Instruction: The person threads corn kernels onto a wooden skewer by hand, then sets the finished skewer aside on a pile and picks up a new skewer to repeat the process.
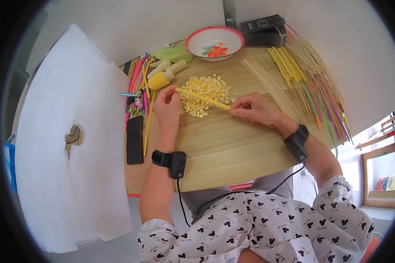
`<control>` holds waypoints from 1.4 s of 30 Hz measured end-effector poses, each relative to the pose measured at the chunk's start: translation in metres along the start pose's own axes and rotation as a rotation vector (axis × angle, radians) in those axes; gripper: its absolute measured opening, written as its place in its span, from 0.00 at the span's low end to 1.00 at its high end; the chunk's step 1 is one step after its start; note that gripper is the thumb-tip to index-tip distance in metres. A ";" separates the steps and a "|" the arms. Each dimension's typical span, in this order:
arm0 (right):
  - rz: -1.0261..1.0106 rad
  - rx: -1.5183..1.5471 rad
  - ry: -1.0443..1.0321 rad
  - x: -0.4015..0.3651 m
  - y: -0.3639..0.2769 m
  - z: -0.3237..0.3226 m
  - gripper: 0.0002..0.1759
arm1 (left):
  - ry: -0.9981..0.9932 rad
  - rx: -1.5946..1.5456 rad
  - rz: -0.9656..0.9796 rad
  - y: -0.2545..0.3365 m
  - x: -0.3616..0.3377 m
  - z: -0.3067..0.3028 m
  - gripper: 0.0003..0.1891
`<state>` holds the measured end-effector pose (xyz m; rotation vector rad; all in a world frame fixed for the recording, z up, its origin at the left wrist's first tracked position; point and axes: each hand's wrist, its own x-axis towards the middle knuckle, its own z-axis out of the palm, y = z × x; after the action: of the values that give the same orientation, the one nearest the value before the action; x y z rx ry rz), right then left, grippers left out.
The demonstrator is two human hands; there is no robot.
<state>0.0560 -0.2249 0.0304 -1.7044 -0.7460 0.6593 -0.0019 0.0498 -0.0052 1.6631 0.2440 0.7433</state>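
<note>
Between my two hands, a bamboo skewer strung with yellow corn kernels (204, 99) slants down to the right. My left hand (166, 106) pinches its upper left end, fingertips closed. At the other end, the fingers of my right hand (255, 108) are closed round the skewer where the row of kernels stops. Beneath and behind the skewer lies a heap of loose corn kernels (208, 84), yellow and whitish. Just beyond my left hand is a partly stripped corn cob (158, 81), with paler bare cobs (177, 67) beside it.
An enamel bowl (199, 40) with a red rim stands at the back, beside a black box (263, 36). Bare skewers (272, 83) and several kernel-strung skewers (281, 65) lie to the right. Coloured sticks (136, 76) and a black phone-like slab (134, 140) lie left, near a white panel (96, 184).
</note>
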 end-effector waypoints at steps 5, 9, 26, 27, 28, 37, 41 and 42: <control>-0.054 0.027 -0.027 0.000 0.007 -0.006 0.08 | 0.036 0.034 0.007 0.000 0.001 -0.001 0.14; -0.070 0.043 0.000 0.003 0.014 -0.008 0.09 | 0.042 -0.089 0.093 -0.003 0.005 -0.001 0.15; -0.145 0.073 0.050 0.000 0.004 -0.006 0.08 | -0.157 -0.508 -0.190 0.017 -0.001 0.005 0.08; -0.138 0.056 0.057 0.000 0.003 -0.005 0.08 | -0.159 -0.509 -0.191 0.018 -0.002 0.006 0.08; -0.131 0.039 0.065 -0.001 0.002 -0.005 0.08 | -0.208 -0.545 -0.205 0.019 -0.002 0.007 0.06; -0.193 -0.023 0.038 0.000 0.012 -0.008 0.08 | -0.163 -0.708 -0.295 0.011 0.003 0.003 0.04; -0.372 -0.143 0.033 0.003 0.020 -0.008 0.08 | -0.088 -0.738 -0.308 0.002 0.011 -0.005 0.04; -0.354 -0.205 0.003 0.002 0.019 -0.009 0.08 | -0.088 -0.737 -0.310 0.000 0.011 -0.006 0.04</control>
<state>0.0667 -0.2324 0.0138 -1.6972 -1.1123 0.3433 0.0035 0.0609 -0.0014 0.9256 0.1341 0.4423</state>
